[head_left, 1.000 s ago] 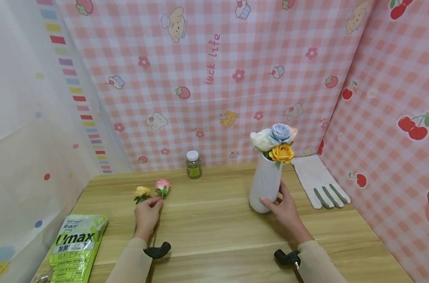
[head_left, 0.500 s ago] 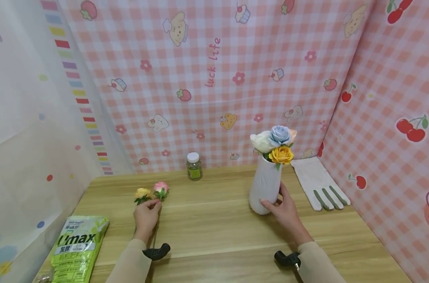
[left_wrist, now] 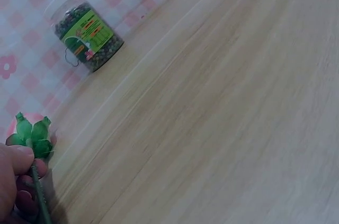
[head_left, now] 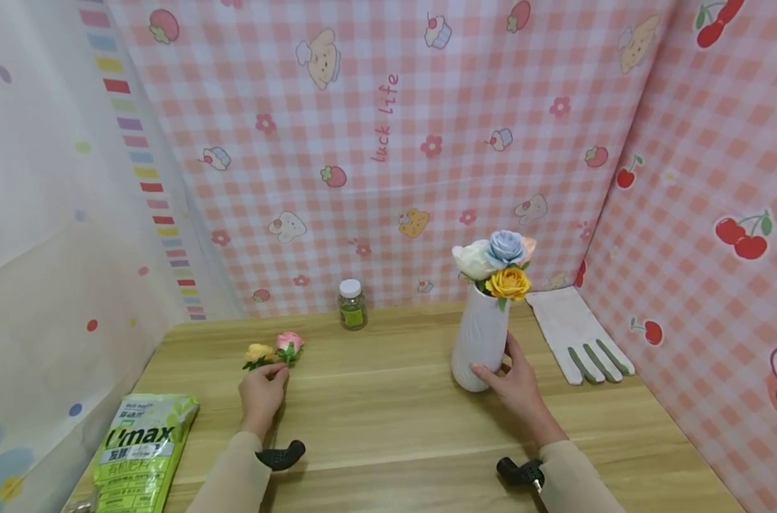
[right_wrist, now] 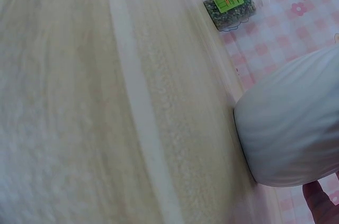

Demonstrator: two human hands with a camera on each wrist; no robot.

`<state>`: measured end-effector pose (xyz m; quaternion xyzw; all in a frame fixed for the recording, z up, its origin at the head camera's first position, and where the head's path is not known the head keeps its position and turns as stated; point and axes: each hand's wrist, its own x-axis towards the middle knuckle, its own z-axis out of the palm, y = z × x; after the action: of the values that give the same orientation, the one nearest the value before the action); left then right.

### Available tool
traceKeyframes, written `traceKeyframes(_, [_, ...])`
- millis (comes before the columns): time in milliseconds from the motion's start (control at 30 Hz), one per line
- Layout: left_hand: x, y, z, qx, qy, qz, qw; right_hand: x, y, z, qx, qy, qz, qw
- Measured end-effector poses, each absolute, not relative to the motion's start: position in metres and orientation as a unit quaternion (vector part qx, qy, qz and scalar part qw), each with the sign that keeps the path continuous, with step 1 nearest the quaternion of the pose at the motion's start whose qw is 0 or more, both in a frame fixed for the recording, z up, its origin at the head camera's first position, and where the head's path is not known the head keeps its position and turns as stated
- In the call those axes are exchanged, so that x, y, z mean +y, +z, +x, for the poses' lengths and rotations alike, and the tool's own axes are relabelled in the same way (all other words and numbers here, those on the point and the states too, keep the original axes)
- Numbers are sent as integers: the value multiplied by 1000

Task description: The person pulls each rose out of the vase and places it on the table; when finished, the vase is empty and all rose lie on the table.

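Note:
On the left of the head view, my left hand point(head_left: 261, 399) pinches the green stem of a pink artificial rose point(head_left: 290, 342) just below its head. The left wrist view shows thumb and fingers at the stem point(left_wrist: 38, 192), under the green sepals point(left_wrist: 33, 131). Beside it lies a yellow artificial flower point(head_left: 258, 353), its stem mostly hidden by the hand. My right hand point(head_left: 519, 392) grips the lower part of a white ribbed vase point(head_left: 481, 338), which stands upright on the table. White point(head_left: 473, 259), blue point(head_left: 506, 247), golden-yellow point(head_left: 508, 283) and peach point(head_left: 530, 247) flowers fill its mouth.
A jar with a white lid point(head_left: 352, 305) stands at the table's back edge. One white glove with green-striped fingers point(head_left: 574, 331) lies right of the vase. At the front left is a green fertilizer bag point(head_left: 141, 452). Patterned cloth walls point(head_left: 362, 142) enclose the wooden table point(head_left: 375, 413).
My left hand has shifted slightly left with the pink rose, bringing its head nearer the yellow flower. The right hand and vase stay in place; the head view tilts up slightly.

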<state>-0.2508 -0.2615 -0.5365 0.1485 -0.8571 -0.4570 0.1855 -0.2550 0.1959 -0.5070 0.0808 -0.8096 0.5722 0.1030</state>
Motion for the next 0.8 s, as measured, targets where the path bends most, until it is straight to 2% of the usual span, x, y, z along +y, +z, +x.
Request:
traceKeyframes(267, [-271,-532,-247,-868,-433,153,186,194,-503,-252,-811,571,79,101])
traceKeyframes(567, [-273,-535,-248,-867,-445,148,166,187,-478,-236,-804,577,100,103])
traceKeyframes(800, [-275,-532,-245,-875,-435,136,163,189,-486,-241,-799,583,104,108])
